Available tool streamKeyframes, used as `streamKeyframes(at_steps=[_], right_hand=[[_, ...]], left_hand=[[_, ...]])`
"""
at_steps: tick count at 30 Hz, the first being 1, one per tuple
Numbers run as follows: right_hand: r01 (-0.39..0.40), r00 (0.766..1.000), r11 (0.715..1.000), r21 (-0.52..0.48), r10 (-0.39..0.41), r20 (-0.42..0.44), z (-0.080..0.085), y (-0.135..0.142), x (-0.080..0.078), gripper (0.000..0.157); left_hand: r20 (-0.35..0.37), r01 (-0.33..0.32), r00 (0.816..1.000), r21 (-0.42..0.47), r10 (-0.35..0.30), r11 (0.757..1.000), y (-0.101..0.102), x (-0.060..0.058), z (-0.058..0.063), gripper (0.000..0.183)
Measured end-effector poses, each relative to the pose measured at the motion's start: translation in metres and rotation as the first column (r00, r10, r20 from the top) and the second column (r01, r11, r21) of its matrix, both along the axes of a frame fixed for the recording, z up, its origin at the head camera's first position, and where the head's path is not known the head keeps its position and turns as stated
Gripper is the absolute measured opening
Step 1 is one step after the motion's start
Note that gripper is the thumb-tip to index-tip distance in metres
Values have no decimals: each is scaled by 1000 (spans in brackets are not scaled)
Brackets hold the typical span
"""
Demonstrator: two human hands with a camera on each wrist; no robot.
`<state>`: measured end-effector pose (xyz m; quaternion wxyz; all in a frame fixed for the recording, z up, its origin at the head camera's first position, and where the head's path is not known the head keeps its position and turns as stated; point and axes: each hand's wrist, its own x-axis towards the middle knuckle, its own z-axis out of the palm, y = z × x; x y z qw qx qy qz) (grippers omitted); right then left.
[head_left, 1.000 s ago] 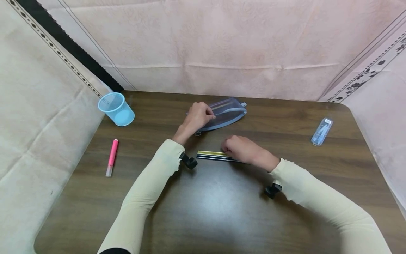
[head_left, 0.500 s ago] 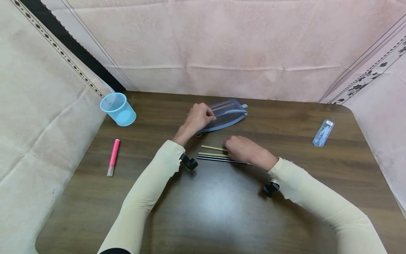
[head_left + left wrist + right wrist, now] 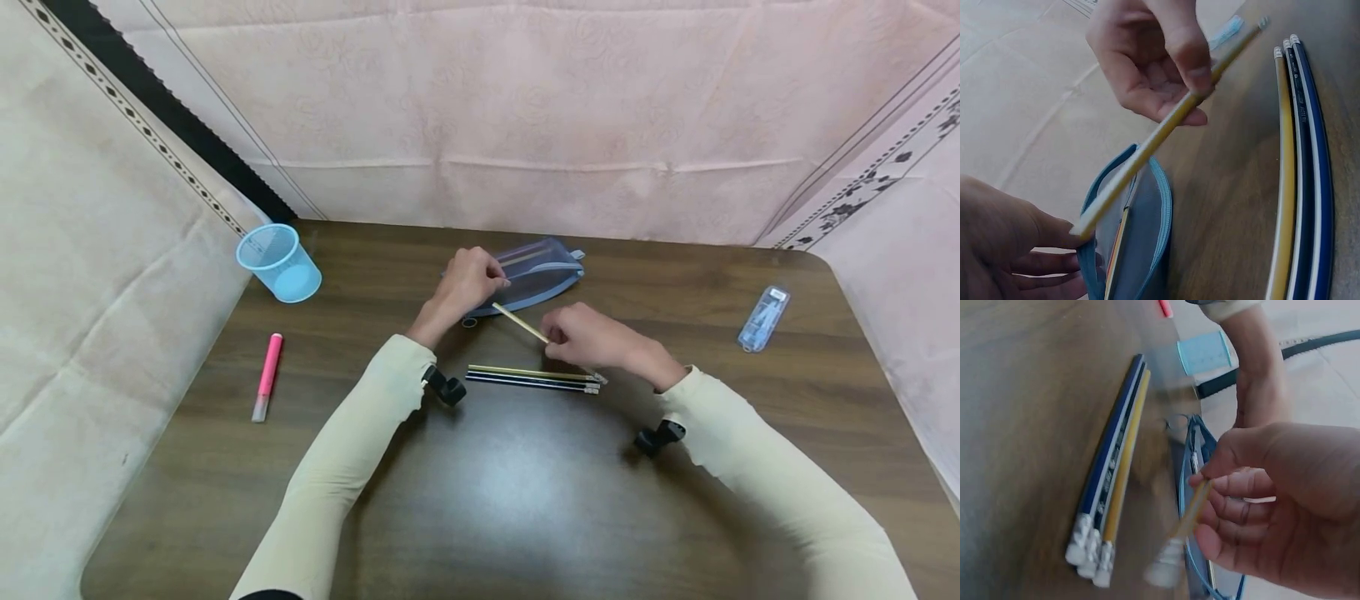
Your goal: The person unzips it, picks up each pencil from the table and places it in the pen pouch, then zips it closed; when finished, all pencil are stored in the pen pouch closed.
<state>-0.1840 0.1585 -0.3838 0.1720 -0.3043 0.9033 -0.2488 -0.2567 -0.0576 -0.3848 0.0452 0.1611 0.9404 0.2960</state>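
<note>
My left hand (image 3: 467, 282) pinches the edge of a blue mesh zip pencil case (image 3: 547, 282) at the back middle of the table. The case's mouth gapes in the left wrist view, with a pencil (image 3: 1119, 250) inside. Between thumb and fingers, my right hand (image 3: 588, 336) holds a yellow pencil (image 3: 1154, 140), slanted in the air; its far end overlaps the case opening in the left wrist view and its eraser end points back toward me. Below lie three pencils side by side: a yellow one (image 3: 1127, 459), a black one (image 3: 1112, 465) and a dark blue one (image 3: 1105, 450).
A light blue cup (image 3: 288, 271) stands at the back left, with a pink marker (image 3: 267, 375) lying nearer me. On the right lies a small translucent blue oblong thing (image 3: 763, 319). Pale cloth (image 3: 480, 125) hangs behind the wooden table (image 3: 480, 500).
My right hand has separated a yellow pencil from the row, lifted it and tilted it toward the pencil case. The left hand stays at the case.
</note>
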Motion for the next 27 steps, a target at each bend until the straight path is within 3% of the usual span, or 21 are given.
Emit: streamKeyframes(at_steps=[4, 6, 8, 10, 12, 14, 16, 18, 22, 24, 27], right_hand=[[118, 989, 993, -3, -117, 91, -1, 8, -9, 15], [196, 966, 980, -32, -187, 179, -4, 11, -14, 19], [280, 921, 957, -78, -245, 302, -8, 13, -18, 23], [369, 854, 921, -125, -283, 437, -13, 13, -24, 26], [465, 763, 865, -188, -284, 581, -21, 11, -31, 29], [566, 661, 789, -238, -262, 703, -27, 7, -39, 31], [662, 572, 693, -285, -221, 790, -32, 3, -47, 33], [739, 507, 598, -311, -190, 840, -36, -2, -54, 35], [840, 426, 443, -314, -178, 887, -39, -11, -66, 36], [869, 396, 388, -308, -170, 903, -41, -15, -70, 33], [890, 371, 333, -310, -137, 918, -44, -21, -75, 20]], left_hand=[[-9, 5, 1000, -7, -5, 1000, -1, -1, 4, 13], [-10, 6, 1000, -6, -6, 1000, -2, -1, 4, 13], [-13, 8, 1000, -9, -8, 1000, -1, -1, 5, 13], [-13, 6, 1000, -10, -6, 1000, -1, -1, 5, 13], [-7, 2, 1000, -16, -2, 1000, 0, -1, 5, 13], [-3, 2, 1000, -22, -2, 1000, 1, -1, 4, 13], [-1, 6, 1000, -28, -6, 1000, 2, -1, 3, 13], [-5, 7, 1000, -32, -7, 999, 3, -1, 3, 13], [-7, 2, 1000, -41, -3, 999, 5, -1, 1, 13], [-4, 2, 1000, -45, -3, 999, 6, -2, 1, 13], [-8, 7, 1000, -45, -7, 999, 6, -1, 2, 14]])
